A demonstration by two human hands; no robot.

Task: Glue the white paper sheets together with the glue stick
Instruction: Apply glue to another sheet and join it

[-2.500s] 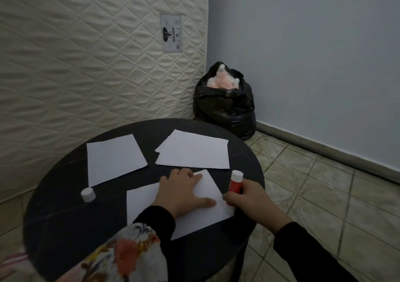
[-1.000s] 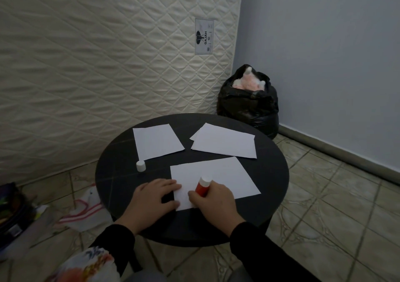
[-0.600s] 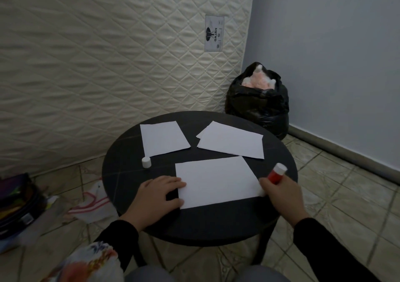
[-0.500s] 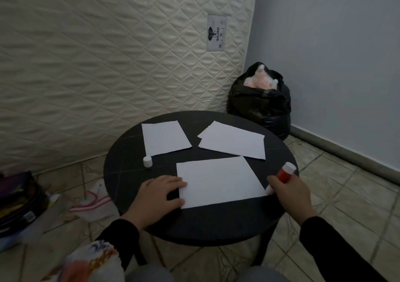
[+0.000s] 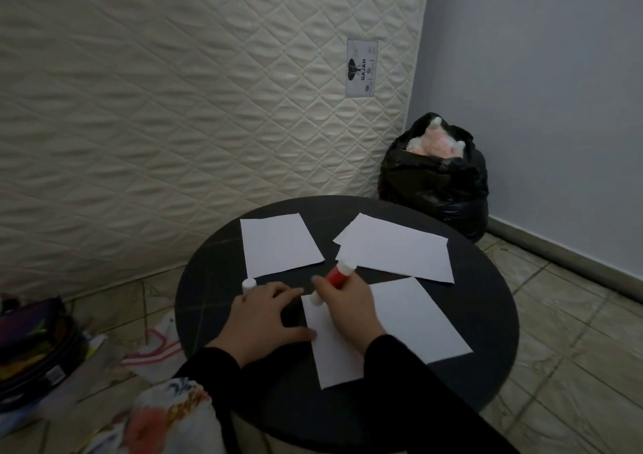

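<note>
Our left hand (image 5: 264,318) lies flat, fingers spread; our right hand (image 5: 348,305) is fisted around the glue stick (image 5: 336,276), just beside it.

Behind your bench (image 5: 494,300), a round black one, a cream quilted mattress (image 5: 195,105) stood upright against the wall, its label (image 5: 362,68) reading GAJAH. In the corner sat a black bin bag (image 5: 435,185) stuffed with something pink. On the tiled floor (image 5: 574,342) to your left lay a dark, blurred bag (image 5: 31,345) and a white cloth with pink trim (image 5: 153,349).
</note>
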